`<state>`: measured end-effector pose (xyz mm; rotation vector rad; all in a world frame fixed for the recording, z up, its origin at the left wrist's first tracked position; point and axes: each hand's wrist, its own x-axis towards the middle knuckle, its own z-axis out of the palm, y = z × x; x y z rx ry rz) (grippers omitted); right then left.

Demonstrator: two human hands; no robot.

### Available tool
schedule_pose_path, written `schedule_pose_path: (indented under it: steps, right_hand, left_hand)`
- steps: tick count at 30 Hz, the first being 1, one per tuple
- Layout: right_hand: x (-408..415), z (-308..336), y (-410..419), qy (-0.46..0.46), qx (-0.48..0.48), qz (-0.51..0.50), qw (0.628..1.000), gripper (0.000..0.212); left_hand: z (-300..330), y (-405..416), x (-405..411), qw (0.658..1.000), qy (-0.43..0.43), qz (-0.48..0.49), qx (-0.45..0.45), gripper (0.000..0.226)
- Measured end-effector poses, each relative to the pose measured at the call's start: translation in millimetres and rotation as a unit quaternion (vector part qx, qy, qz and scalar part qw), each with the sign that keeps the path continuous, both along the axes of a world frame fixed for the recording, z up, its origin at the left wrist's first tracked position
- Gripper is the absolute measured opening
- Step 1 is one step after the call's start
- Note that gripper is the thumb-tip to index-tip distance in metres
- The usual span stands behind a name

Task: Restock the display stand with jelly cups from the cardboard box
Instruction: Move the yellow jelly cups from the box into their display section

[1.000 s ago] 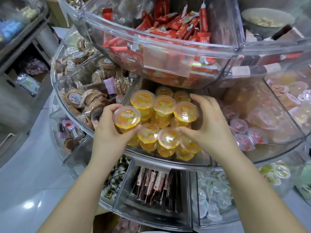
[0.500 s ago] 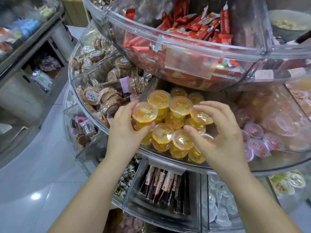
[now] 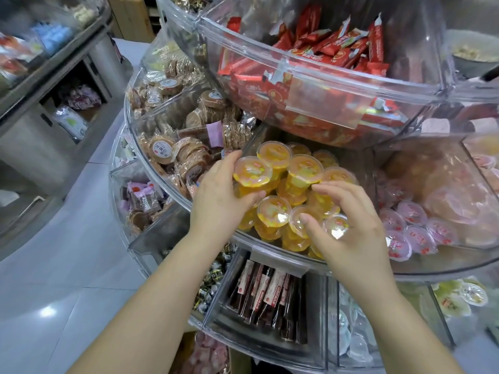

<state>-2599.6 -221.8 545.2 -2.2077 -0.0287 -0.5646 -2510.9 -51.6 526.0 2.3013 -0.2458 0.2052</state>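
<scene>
Clear acrylic display stand (image 3: 270, 247), round tiers split into wedge bins, glossy curved walls. Mid-frame bin is heaped with orange jelly cups (image 3: 274, 214): small tapered transparent plastic cups, foil-film lids, shiny. Left hand (image 3: 218, 203), centre left of the frame, grasps one orange jelly cup (image 3: 252, 171) at the heap's top left edge, fingers above it, thumb below. Right hand (image 3: 351, 230), centre right, has fingers curled over the front cups of the heap, thumb tip on a lid; can't tell if its grip actually holds one. Bin to the right holds pink jelly cups (image 3: 413, 233), same shape. Bin to the left: round biscuits (image 3: 189, 155) in crinkly clear wrap. Top tier: red foil snack sachets (image 3: 337, 49). Bottom tier: dark stick packs (image 3: 264, 295) standing on end, clear jelly cups (image 3: 351, 336) beside them. Floor (image 3: 40, 306) at lower left is glossy pale tile. Grey metal shelving unit (image 3: 40, 103) at upper left, bagged goods inside. Cardboard box isn't identifiable.
</scene>
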Motion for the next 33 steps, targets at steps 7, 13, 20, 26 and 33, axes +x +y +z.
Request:
schedule_pose_path:
  steps: [7,13,20,26,33]
  right_hand:
    - [-8.9,4.9,23.4,-0.012,0.009,0.007,1.000,0.034]
    - [-25.7,-16.1,105.5,0.087,0.079,0.146,0.982,0.023]
    - [-60.5,-155.0,214.1,0.368,0.047,0.294,0.881,0.025]
    - [-97.4,-365.8,239.3,0.602,-0.086,0.304,0.733,0.031]
    - [-95.3,-604.3,224.5,0.648,-0.263,0.324,0.637,0.021]
  left_hand:
    - [10.1,33.5,-35.2,0.995,-0.025,-0.036,-0.086,0.065]
    - [-30.6,118.6,-117.1,0.963,0.037,0.079,-0.255,0.028]
    - [-165.8,216.6,-200.6,0.896,0.193,0.263,-0.301,0.028]
    - [-356.9,246.5,-255.9,0.842,0.363,0.307,-0.254,0.028]
    - [-590.9,229.9,-261.7,0.778,0.491,0.320,-0.226,0.032]
